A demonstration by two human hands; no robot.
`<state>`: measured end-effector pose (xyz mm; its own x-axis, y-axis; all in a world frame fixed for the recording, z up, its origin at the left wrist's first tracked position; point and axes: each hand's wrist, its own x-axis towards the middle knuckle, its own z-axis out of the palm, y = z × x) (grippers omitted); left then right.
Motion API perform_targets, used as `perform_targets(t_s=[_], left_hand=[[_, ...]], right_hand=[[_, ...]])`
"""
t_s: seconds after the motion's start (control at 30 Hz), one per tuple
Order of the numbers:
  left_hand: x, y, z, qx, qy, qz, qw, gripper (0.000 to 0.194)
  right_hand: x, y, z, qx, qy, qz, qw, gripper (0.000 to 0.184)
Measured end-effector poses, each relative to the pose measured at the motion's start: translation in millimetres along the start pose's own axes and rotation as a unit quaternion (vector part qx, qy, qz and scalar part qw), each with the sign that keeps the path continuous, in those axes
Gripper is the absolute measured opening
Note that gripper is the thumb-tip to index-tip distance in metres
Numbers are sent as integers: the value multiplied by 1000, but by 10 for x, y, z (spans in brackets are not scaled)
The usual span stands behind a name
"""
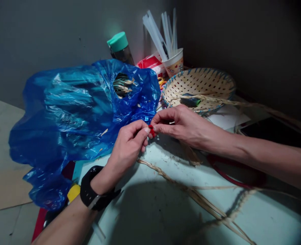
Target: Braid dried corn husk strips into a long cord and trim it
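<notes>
Gripping small red piece (151, 131) between pinched fingertips of left hand (130, 141) and right hand (187, 126), edge of blue bag (76, 112) just left, rim of woven basket (203, 81) beyond right hand, room nearer than both on pale tabletop (140, 211), bounded rightward by twisted strands (163, 173).

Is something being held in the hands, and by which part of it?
A small red piece is pinched at the fingertips of the left hand and right hand. Which part they grip cannot be told; it is partly covered.
</notes>
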<state>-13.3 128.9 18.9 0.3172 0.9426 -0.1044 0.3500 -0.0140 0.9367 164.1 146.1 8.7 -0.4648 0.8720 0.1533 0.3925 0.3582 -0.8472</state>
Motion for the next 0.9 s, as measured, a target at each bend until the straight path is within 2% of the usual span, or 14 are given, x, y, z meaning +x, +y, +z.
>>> perform_targets(t_s=[0.23,0.4,0.53,0.77,0.9], left_hand=[[18,-58,-51,-97,-50,-52,993,18],[-18,-34,-15,9,23,-10,1000,19],[-49,-30,14,96,65,19,993,22],[-57,-77,66,61,43,-18,997,19],[-28,-76,100,99,75,-11,992,19]], right_hand=[[1,33,-49,-18,-12,-32,999,18],[-33,-8,53,-24,24,-17,999,19],[-62,-49,117,-34,47,-8,998,21],[-71,-89,162,-90,81,27,992,16],[-65,-95,216,-133,101,31,985,18]])
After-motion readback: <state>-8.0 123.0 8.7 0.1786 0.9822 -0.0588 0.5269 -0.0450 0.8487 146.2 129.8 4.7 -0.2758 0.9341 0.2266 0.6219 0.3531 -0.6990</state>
